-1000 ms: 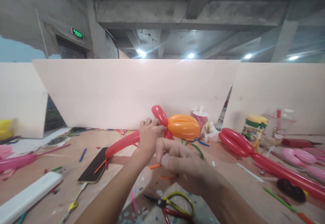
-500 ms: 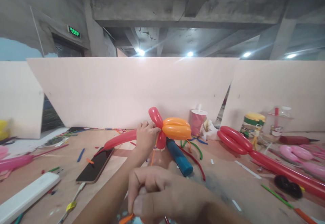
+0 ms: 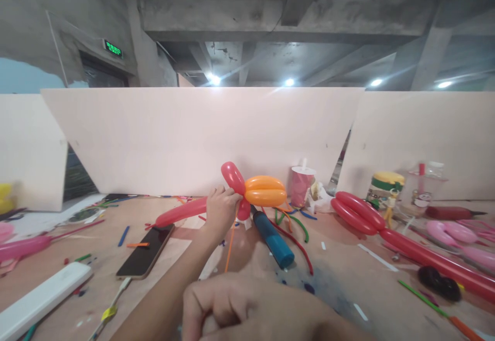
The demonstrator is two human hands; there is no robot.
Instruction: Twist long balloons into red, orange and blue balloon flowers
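Observation:
My left hand point(image 3: 222, 208) is closed on a red balloon point(image 3: 181, 212), near the joint where it meets an orange balloon point(image 3: 266, 190). Two short red segments stick up and down from that joint, and the orange one forms side-by-side lobes pointing right. From the joint a thin orange uninflated balloon tail point(image 3: 230, 248) runs stretched down toward me and passes behind my right hand point(image 3: 240, 307). That hand is a closed fist low in the foreground; its grip on the tail is hidden by its own back. A blue hand pump point(image 3: 274, 240) lies just right of the joint.
A phone point(image 3: 146, 253) with a cable and a white bar point(image 3: 44, 294) lie left. Behind stand a pink cup point(image 3: 302, 186) and a yellow-lidded jar point(image 3: 384, 189). Another red balloon point(image 3: 433, 253) stretches along the right. Balloon scraps litter the table before a pale board point(image 3: 204, 140).
My right fist has come closer to me and lower, and the orange tail looks longer and straighter. My left hand and the joined balloons have shifted slightly left.

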